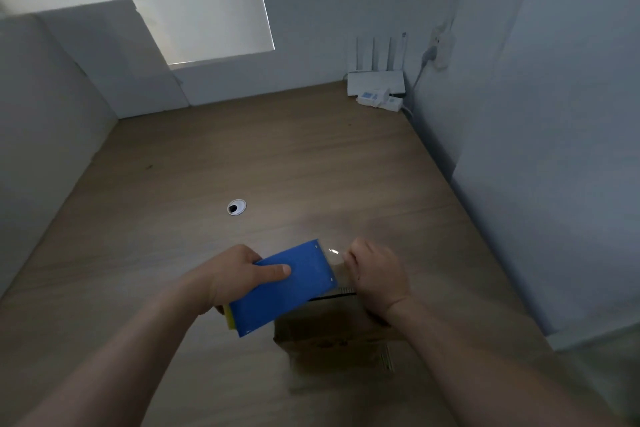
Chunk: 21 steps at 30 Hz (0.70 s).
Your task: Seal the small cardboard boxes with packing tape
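Note:
A small brown cardboard box [329, 329] stands on the wooden desk near the front edge, partly hidden by my hands. My left hand [235, 274] grips a blue tape dispenser [287, 288] with a yellow part at its lower end, held just above the box's left side. A short strip of clear tape [334, 256] stretches from the dispenser's right edge. My right hand [375, 274] pinches the free end of that tape above the box's right side.
A round cable hole [237, 207] sits in the desk [277, 156] beyond my hands. A white router [375, 81] and a power strip [381, 101] occupy the far right corner. White walls close in left, back and right.

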Each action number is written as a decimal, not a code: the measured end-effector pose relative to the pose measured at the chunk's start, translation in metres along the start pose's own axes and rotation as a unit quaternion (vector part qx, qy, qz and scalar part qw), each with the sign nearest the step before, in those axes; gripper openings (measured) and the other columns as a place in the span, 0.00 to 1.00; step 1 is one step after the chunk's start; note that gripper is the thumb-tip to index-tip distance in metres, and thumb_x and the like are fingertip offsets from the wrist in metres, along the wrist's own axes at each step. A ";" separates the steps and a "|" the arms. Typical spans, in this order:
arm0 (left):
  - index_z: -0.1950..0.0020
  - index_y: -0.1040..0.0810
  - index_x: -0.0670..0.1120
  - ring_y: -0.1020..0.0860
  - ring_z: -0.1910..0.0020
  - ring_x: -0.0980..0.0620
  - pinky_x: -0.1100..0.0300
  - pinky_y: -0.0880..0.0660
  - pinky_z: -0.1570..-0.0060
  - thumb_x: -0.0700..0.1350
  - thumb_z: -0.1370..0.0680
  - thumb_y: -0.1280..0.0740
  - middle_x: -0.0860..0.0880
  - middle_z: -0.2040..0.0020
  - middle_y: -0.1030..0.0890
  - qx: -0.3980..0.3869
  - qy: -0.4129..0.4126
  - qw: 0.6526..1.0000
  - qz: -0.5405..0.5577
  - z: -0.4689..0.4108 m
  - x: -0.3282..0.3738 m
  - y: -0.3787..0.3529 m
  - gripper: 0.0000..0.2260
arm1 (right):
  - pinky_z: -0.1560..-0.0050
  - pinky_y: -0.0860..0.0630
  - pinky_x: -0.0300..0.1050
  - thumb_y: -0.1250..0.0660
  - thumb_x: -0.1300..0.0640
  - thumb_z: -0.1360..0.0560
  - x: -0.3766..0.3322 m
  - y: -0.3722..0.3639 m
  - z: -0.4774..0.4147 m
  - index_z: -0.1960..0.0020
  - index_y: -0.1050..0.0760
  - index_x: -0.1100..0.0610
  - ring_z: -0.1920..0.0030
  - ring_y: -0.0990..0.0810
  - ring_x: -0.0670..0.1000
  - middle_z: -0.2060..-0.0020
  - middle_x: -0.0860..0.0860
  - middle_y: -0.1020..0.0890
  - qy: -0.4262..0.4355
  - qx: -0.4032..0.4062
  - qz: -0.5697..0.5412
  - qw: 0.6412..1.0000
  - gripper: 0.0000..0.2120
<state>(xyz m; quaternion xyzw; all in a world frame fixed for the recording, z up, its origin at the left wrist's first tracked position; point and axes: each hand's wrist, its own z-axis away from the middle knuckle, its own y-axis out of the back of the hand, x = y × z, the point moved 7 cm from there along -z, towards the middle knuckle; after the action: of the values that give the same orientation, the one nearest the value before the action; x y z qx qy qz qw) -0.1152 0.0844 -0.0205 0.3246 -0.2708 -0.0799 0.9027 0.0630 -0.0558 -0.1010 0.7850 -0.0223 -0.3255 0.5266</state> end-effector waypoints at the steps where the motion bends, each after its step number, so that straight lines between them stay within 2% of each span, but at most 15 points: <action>1: 0.48 0.19 0.45 0.17 0.56 0.45 0.51 0.21 0.53 0.66 0.25 0.34 0.46 0.55 0.17 -0.004 0.005 1.000 -0.005 -0.002 -0.004 -0.002 0.24 | 0.64 0.39 0.46 0.50 0.45 0.20 -0.001 0.001 -0.001 0.59 0.35 0.51 0.67 0.36 0.49 0.65 0.46 0.33 0.002 0.006 -0.007 1.000 0.15; 5: 0.48 0.20 0.45 0.18 0.57 0.47 0.52 0.23 0.54 0.64 0.24 0.33 0.46 0.55 0.17 -0.029 0.009 1.000 -0.008 -0.007 -0.011 -0.010 0.22 | 0.64 0.41 0.42 0.49 0.45 0.21 -0.001 0.001 0.001 0.60 0.37 0.49 0.65 0.37 0.47 0.65 0.45 0.35 0.017 -0.009 -0.049 0.999 0.12; 10: 0.51 0.19 0.44 0.21 0.60 0.48 0.57 0.28 0.59 0.64 0.24 0.33 0.44 0.56 0.18 -0.019 0.005 0.999 -0.043 -0.017 -0.011 -0.014 0.23 | 0.66 0.42 0.43 0.47 0.48 0.24 -0.005 0.001 0.002 0.64 0.34 0.51 0.66 0.35 0.48 0.66 0.46 0.33 0.014 0.000 -0.063 0.998 0.13; 14: 0.51 0.19 0.45 0.21 0.59 0.50 0.58 0.28 0.58 0.65 0.24 0.33 0.45 0.54 0.17 -0.003 -0.007 0.996 -0.089 -0.024 -0.003 -0.016 0.23 | 0.61 0.39 0.43 0.43 0.50 0.24 -0.014 0.012 0.009 0.64 0.34 0.51 0.64 0.35 0.48 0.64 0.46 0.32 0.016 0.030 0.010 0.999 0.11; 16: 0.51 0.19 0.45 0.21 0.60 0.51 0.59 0.28 0.59 0.65 0.24 0.34 0.45 0.55 0.18 0.003 -0.011 0.995 -0.102 -0.027 0.000 -0.015 0.22 | 0.61 0.41 0.41 0.41 0.51 0.24 -0.019 0.019 0.018 0.63 0.33 0.51 0.63 0.36 0.46 0.62 0.46 0.32 0.012 0.044 0.053 0.998 0.10; 18: 0.52 0.19 0.45 0.22 0.61 0.51 0.60 0.30 0.61 0.65 0.24 0.34 0.46 0.57 0.19 0.002 -0.013 0.994 -0.111 -0.029 0.001 -0.014 0.22 | 0.65 0.40 0.39 0.41 0.50 0.21 -0.020 0.020 0.028 0.62 0.33 0.50 0.64 0.35 0.46 0.62 0.45 0.32 -0.026 0.012 0.052 0.998 0.11; 21: 0.52 0.19 0.44 0.23 0.61 0.51 0.60 0.30 0.61 0.65 0.24 0.34 0.44 0.55 0.18 -0.006 -0.017 0.993 -0.119 -0.030 0.002 -0.016 0.23 | 0.61 0.31 0.40 0.44 0.47 0.17 -0.009 0.008 0.041 0.60 0.35 0.47 0.63 0.32 0.45 0.61 0.45 0.31 -0.139 -0.094 -0.007 0.986 0.13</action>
<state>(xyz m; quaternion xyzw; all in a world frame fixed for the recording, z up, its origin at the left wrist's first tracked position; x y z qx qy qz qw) -0.0973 0.0876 -0.0487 0.3477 -0.2448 -0.1937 0.8841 0.0370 -0.0892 -0.0992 0.6792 -0.0593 -0.4355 0.5878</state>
